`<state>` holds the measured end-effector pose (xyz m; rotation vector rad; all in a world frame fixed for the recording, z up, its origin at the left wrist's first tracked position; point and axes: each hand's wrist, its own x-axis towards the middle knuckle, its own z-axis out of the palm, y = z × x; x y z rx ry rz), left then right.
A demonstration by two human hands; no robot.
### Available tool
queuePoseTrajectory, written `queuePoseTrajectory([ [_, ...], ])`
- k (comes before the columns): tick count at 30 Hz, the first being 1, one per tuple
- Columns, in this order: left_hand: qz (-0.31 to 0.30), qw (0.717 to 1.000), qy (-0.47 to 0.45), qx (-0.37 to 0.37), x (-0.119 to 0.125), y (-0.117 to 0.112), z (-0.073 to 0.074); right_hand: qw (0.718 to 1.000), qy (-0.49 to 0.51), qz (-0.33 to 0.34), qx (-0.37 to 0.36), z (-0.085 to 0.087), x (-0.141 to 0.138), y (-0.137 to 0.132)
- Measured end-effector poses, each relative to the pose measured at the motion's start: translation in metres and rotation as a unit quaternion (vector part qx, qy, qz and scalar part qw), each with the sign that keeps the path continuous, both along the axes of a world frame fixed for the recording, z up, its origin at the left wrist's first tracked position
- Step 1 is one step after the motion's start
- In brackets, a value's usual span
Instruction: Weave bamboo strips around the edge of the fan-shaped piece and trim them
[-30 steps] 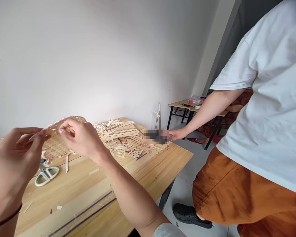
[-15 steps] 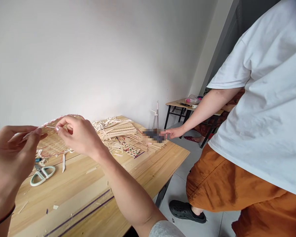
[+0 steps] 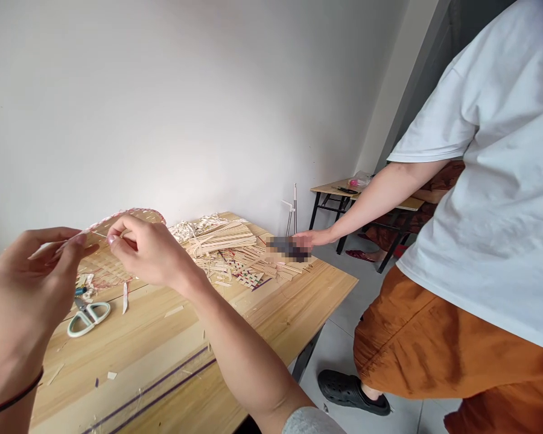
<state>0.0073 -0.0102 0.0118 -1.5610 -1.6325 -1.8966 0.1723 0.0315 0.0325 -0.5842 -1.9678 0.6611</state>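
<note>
My left hand [image 3: 34,286] is closed on the pink-and-white edge of a woven bamboo piece [image 3: 106,265], held up over the left side of the table. Close beside it, my right hand [image 3: 149,250] pinches a thin pale strand [image 3: 100,234] that stretches to the left hand's fingertips. Part of the weaving is hidden behind both hands. Scissors with pale handles [image 3: 89,319] lie below them on the wooden table [image 3: 163,355], near a small blue spool [image 3: 80,291] and a short white strip [image 3: 125,298].
Bundled bamboo strips [image 3: 228,237], shavings and a coloured woven scrap [image 3: 248,277] cover the table's back. At right stands a person in a white shirt [image 3: 502,120], whose hand [image 3: 319,236] reaches a blurred dark object [image 3: 289,248]. Another table [image 3: 328,187] is behind.
The view has shifted slightly, so most things appear further right. The other person's pointing hand now lies over the blurred dark object. My hands keep the same hold.
</note>
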Motion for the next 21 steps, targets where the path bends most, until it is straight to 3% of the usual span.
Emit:
queuePoseTrajectory([
  [7, -0.023, 0.999, -0.031, -0.008, -0.0029, 0.0041, -0.0006, 1.000, -0.005, 0.028, 0.008, -0.0014, 0.0025, 0.0033],
  [12, -0.103, 0.994, -0.033, 0.006, -0.0054, 0.0061, -0.0037, 0.999, 0.001, 0.030, 0.028, -0.0062, 0.0014, 0.0050],
  [21, -0.128, 0.991, -0.026, 0.006, -0.0080, 0.0090, -0.0051, 0.998, -0.005, 0.058, 0.010, -0.0095, -0.0008, 0.0041],
])
